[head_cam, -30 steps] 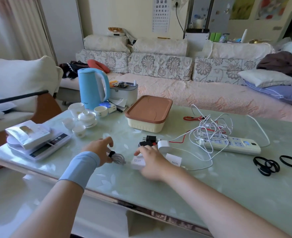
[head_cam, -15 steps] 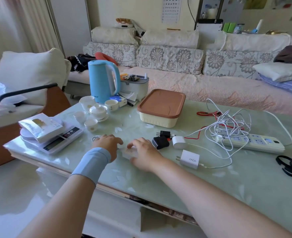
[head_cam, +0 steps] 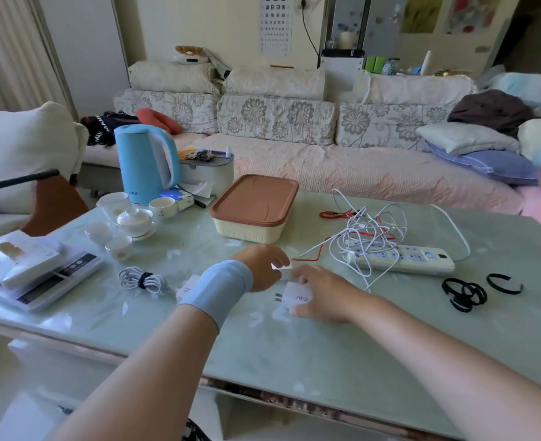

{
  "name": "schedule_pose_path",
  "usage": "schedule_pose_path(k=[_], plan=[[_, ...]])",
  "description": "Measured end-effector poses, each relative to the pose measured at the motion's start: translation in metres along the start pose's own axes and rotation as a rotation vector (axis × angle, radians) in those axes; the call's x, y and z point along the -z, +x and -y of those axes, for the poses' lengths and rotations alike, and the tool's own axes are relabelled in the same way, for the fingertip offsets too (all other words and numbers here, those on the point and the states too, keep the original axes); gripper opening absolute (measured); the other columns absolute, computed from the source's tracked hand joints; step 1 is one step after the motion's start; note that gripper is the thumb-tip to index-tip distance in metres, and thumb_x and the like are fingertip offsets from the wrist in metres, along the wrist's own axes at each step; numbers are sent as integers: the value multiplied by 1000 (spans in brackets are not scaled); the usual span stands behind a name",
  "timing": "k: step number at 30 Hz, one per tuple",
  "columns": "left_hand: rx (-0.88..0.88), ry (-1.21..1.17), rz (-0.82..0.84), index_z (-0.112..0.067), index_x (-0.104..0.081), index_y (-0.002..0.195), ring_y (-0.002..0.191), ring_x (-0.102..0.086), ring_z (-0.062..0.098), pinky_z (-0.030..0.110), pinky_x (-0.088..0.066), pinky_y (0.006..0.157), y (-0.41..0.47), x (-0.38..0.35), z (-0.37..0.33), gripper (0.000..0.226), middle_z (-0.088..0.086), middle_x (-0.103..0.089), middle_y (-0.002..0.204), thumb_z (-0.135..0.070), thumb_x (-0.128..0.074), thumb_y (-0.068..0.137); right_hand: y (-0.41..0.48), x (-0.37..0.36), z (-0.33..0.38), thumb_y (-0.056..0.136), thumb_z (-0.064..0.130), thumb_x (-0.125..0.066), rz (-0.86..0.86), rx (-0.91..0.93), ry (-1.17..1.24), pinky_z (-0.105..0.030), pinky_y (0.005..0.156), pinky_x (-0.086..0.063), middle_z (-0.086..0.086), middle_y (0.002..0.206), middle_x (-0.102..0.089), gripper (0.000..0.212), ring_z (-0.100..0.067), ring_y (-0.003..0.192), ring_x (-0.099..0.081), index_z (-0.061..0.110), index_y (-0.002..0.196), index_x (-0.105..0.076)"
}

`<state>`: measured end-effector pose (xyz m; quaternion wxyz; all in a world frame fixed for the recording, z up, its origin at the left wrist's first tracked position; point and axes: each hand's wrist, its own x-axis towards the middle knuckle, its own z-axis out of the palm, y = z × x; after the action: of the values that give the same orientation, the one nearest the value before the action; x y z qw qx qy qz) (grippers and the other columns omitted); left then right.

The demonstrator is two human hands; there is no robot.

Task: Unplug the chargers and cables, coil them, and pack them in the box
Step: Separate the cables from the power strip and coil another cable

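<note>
Where the hands meet: front middle of the surface [head_cam: 326,361], on the near side of the box [head_cam: 253,214].
Left hand [head_cam: 259,265]: it wears a wristband, and its curled fingers pinch a small white piece [head_cam: 282,272]. From where I stand it may be a cable end or a little adapter.
Right hand [head_cam: 323,294]: thumb below and fingers above the white charger [head_cam: 296,296], gripping it flat on the surface with the prongs pointing left.
Likely step: parting a cable from that charger, I'd judge.
Box state: brown lid on, and I can see nothing packed in it.
Coiled cable [head_cam: 142,279]: bound with a black band and lying left of the left wrist. A second charger [head_cam: 188,289] sits just beside it, half hidden by the wristband.
Loose cables [head_cam: 368,230]: a white and red heap across the power strip [head_cam: 399,259], not coiled.
Black ties [head_cam: 463,292]: far right, apart from the rest.
Risk, snag: a hard tug on a lead that runs into the heap could tighten the knot or drag the strip along.
Risk, lid: with both hands full and the box closed, something must be put down first, and a rushed release could let the charger skate on the glossy top.
Risk, cups: the tea cups [head_cam: 119,246] stand near the coiled cable, so a careless left elbow could knock them.
</note>
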<state>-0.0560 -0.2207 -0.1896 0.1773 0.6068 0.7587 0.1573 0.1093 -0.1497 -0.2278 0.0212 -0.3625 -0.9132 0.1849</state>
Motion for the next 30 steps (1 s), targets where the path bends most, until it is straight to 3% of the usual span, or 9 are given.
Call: schedule_pose_path(k=[3, 6, 9, 14, 18, 21, 23, 27, 30], plan=[[-45, 84, 184, -29, -61, 125, 118, -55, 14, 24, -40, 102, 7, -14, -35, 38, -8, -59, 131, -24, -63, 88, -19, 9, -33, 70, 46, -79, 85, -64, -23, -31, 100, -43, 4, 124, -53, 74, -17, 116, -52, 33, 135, -46], [-68, 320, 390, -33, -57, 131, 128, -47, 18, 31, -35, 107, 14, -30, -66, 52, -7, -52, 138, -40, -71, 82, -34, 23, -62, 74, 34, -78, 104, -93, -11, -22, 89, -47, 8, 106, -57, 47, -11, 100, -58, 29, 117, -63], [-112, 540, 421, -35, -59, 127, 127, -46, 22, 33, -38, 103, 21, -42, -91, 52, -5, -54, 134, -44, -74, 78, -42, 35, -84, 77, 22, -77, 148, -109, -12, -23, 82, -51, 7, 95, -65, 23, -12, 92, -62, 25, 100, -72], [-191, 529, 471, -31, -60, 122, 119, -53, 22, 28, -45, 84, 29, -66, -126, 46, -4, -50, 134, -39, -74, 79, -60, 55, -118, 81, 20, -70, 257, -155, -35, -27, 78, -56, 11, 91, -67, 19, -12, 89, -65, 28, 97, -74], [-226, 418, 536, -36, -62, 117, 114, -53, 16, 32, -42, 100, 32, -79, -149, 47, -9, -55, 126, -52, -74, 74, -75, 69, -145, 83, 20, -59, 220, -180, 127, -22, 69, -53, 11, 89, -72, 24, -8, 79, -67, 35, 93, -74], [-181, 273, 632, -34, -60, 118, 104, -63, 14, 34, -44, 101, 35, -84, -167, 49, -12, -68, 105, -62, -65, 78, -71, 69, -159, 85, 15, -55, 5, -240, 260, -19, 61, -47, 11, 81, -69, 24, -5, 67, -64, 33, 82, -70], [-173, 223, 581, -21, -66, 113, 93, -69, 18, 34, -48, 97, 43, -85, -180, 42, -8, -73, 96, -54, -53, 91, -65, 69, -163, 86, 15, -55, -147, -254, 221, -20, 73, -48, 12, 88, -68, 23, -6, 82, -64, 31, 82, -71], [-88, 290, 45, -13, -65, 111, 102, -62, 29, 31, -49, 83, 76, -81, -180, 29, 8, -67, 114, -30, -48, 95, -50, 66, -169, 88, 18, -52, -160, -324, 103, -26, 83, -52, 2, 98, -71, 21, -17, 95, -64, 17, 89, -73], [-11, 389, 44, -12, -64, 112, 103, -62, 28, 30, -48, 79, 92, -90, -172, 34, 8, -66, 114, -37, -57, 90, -43, 58, -171, 83, 26, -58, -102, -353, 50, -32, 84, -55, 3, 98, -73, 17, -18, 95, -66, 19, 90, -72]])
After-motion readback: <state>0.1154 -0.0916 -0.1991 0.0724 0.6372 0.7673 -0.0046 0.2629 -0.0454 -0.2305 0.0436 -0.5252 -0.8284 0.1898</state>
